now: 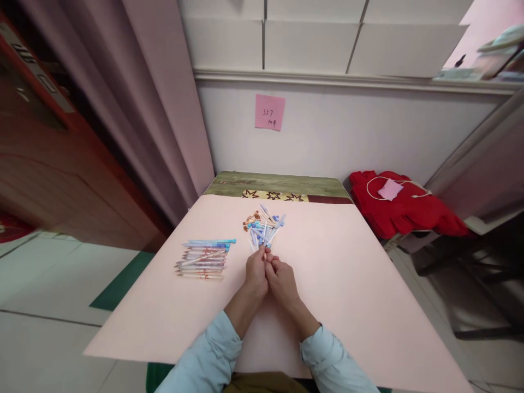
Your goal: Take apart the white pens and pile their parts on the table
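Note:
My left hand and my right hand meet over the middle of the table, fingers closed and pressed together. Whatever is between the fingertips is too small and covered to make out. Just beyond them lies a loose, fanned pile of pens, blue and white with some brown ones, pointing in different directions. The near ends of the pile touch or pass close to my fingertips. To the left, several pens lie side by side in a stack, light blue at the far side and pale with reddish marks nearer me.
A pale pink sheet covers the table; its green wooden-patterned far edge shows by the wall. A pink note is stuck on the wall. Right of the table, red cloth carries a white cable. A curtain hangs left.

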`<state>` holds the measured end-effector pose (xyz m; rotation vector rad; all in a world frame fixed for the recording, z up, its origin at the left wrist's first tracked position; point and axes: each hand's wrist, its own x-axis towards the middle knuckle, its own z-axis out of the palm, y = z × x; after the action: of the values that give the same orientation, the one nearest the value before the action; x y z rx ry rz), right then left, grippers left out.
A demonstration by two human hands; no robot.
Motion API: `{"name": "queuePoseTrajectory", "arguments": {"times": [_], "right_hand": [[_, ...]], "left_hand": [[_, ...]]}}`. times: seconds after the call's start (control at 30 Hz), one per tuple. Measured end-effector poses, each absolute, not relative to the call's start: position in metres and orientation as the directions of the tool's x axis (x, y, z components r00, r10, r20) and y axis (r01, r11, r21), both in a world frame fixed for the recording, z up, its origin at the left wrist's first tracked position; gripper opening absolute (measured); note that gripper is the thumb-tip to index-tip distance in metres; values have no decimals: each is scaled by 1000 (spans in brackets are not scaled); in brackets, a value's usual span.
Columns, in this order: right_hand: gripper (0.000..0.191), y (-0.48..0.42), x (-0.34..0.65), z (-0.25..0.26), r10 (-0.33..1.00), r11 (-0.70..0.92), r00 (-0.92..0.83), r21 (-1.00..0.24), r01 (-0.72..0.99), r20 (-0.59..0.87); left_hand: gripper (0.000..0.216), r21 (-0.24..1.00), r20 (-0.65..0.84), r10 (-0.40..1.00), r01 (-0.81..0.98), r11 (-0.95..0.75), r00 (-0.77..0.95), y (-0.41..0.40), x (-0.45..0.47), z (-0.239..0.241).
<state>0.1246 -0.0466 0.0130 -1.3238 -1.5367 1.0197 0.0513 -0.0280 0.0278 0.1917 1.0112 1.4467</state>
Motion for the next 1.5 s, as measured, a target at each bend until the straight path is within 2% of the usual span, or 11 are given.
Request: {"name": "queuePoseTrajectory", "arguments": {"times": [0.13,0.43,0.57,0.67,0.8,0.9,0.97,1.13,1.3,1.4,1.5], "right_hand": [[36,-48,123,11,990,138,-85,-915,380,114],[45,-48,124,14,994,103,-63,-907,408,85],[44,-48,126,19,996,91,-34,-941,327,84],[49,-48,128,20,998,63,-11,-952,301,63],[46,-47,128,15,990,140,-43,-857,496,136],[39,-47,124,9,982,178,-65,-740,648,179],[34,-47,121,5,981,180,-69,-711,680,182],[31,-48,121,-1,982,185,-108,-722,667,152],[30,-49,124,-1,983,182,-130,-766,616,130],[32,-50,125,2,984,177,-109,-777,604,140],[40,-50,126,5,986,164,-56,-838,521,159]], "left_hand": [[28,690,-489,849,-684,236,-200,-26,52,24],[32,717,-470,860,-654,239,-201,-24,53,22],[27,689,-397,907,-699,192,-142,-26,55,24],[18,642,-416,902,-740,199,-118,-27,56,28],[8,590,-490,867,-767,250,-94,-25,51,36],[13,551,-500,864,-791,266,-58,-24,45,38],[19,536,-502,862,-807,250,-66,-25,45,38],[21,545,-557,816,-810,218,-155,-27,51,37],[20,614,-531,818,-765,193,-220,-28,57,39],[20,629,-494,848,-751,199,-189,-28,55,38],[20,624,-451,889,-741,249,-81,-28,50,39]]}}
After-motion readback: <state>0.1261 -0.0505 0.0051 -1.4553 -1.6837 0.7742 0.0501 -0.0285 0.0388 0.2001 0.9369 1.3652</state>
